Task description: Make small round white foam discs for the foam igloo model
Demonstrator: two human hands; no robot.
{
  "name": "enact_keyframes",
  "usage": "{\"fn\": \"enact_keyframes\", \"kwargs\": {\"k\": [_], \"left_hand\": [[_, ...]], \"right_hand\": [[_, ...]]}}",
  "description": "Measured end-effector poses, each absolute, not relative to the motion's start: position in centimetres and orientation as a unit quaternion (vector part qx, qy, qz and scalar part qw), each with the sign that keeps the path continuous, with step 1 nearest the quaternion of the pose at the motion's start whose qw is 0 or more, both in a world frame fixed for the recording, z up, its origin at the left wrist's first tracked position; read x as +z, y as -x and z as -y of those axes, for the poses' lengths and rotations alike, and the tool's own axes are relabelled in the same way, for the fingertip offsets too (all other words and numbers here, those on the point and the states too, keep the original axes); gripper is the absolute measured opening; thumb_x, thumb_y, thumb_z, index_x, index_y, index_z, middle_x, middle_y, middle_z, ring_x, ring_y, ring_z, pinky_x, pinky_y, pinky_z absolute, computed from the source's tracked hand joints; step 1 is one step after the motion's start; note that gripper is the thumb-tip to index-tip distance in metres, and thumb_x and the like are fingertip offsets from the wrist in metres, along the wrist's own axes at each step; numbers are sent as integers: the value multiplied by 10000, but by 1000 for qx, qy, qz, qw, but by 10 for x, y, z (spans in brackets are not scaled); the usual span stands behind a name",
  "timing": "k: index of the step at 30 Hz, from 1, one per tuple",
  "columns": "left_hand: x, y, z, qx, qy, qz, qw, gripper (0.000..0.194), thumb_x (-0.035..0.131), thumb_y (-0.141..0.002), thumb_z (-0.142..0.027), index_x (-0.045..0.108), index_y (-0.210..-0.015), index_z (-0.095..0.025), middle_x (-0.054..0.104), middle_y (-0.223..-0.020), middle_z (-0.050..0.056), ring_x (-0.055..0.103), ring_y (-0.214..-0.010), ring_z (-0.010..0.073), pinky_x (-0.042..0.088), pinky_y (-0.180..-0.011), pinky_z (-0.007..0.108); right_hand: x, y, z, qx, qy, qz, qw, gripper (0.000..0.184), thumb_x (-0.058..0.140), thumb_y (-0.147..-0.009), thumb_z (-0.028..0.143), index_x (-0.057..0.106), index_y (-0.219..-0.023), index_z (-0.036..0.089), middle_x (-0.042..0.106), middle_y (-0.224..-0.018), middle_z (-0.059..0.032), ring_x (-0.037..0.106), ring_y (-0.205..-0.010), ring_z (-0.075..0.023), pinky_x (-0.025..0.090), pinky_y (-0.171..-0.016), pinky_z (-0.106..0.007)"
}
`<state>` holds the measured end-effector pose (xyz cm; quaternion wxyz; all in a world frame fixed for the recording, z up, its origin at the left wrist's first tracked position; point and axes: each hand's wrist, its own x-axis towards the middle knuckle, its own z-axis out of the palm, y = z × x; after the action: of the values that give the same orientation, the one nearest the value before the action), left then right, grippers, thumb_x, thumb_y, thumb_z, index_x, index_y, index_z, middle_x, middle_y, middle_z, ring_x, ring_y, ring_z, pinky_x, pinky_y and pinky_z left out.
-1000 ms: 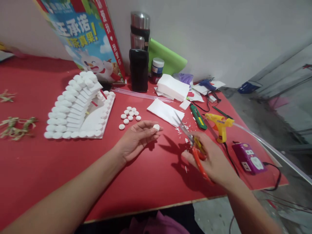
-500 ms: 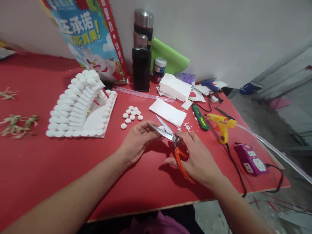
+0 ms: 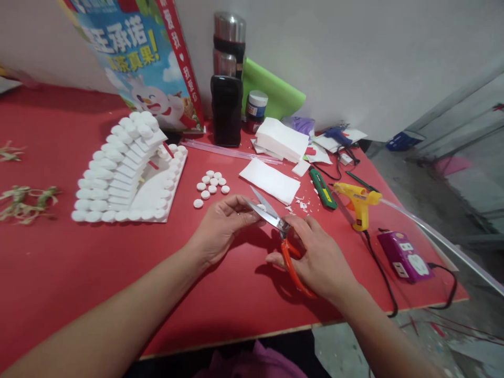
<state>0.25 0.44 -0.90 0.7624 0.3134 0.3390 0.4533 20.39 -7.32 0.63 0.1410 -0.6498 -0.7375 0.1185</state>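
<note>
My right hand is closed on the orange handles of a pair of scissors, whose blades stand apart and point up and left. My left hand pinches a small white piece between the blades, mostly hidden by the fingers and the metal. Several white round discs lie loose on the red table beyond my left hand. Further left stands a white model with small steps and rows of the same discs. A white foam sheet lies just beyond the scissors.
White scraps lie near a green utility knife. A yellow glue gun and a purple power box with cords occupy the right side. A black phone leans before a steel flask. Straw pieces lie far left.
The view has shifted very slightly. Both hands and the scissors keep nearly the same place, with the blades still apart around the small white piece.
</note>
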Motion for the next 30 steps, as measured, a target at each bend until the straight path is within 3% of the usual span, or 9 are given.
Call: {"fn": "enact_keyframes", "kwargs": {"k": [6, 14, 30], "left_hand": [[-10, -1, -4, 448, -308, -340, 767, 244, 964, -656, -216, 794, -823, -167, 788, -791, 25, 734, -746, 146, 597, -777, 267], [-13, -1, -3, 444, -323, -334, 766, 184, 941, -696, -202, 804, -815, -170, 800, -820, 31, 739, -770, 147, 594, -793, 259], [-12, 0, -4, 438, -329, -339, 765, 222, 941, -678, -183, 784, -823, -123, 788, -813, 54, 726, -745, 151, 588, -767, 264]], "right_hand": [[8, -203, 72, 127, 642, 743, 143, 572, 664, -909, 640, 573, -1295, 228, 617, -1154, -167, 689, -851, -298, 566, -689, -412], [9, -202, 71, 176, 614, 751, 166, 580, 648, -933, 647, 549, -1302, 211, 676, -1124, -148, 682, -924, -304, 568, -785, -439], [5, -202, 73, 122, 623, 759, 147, 501, 586, -963, 660, 602, -1190, 213, 711, -1037, -120, 708, -847, -300, 529, -703, -389]]}}
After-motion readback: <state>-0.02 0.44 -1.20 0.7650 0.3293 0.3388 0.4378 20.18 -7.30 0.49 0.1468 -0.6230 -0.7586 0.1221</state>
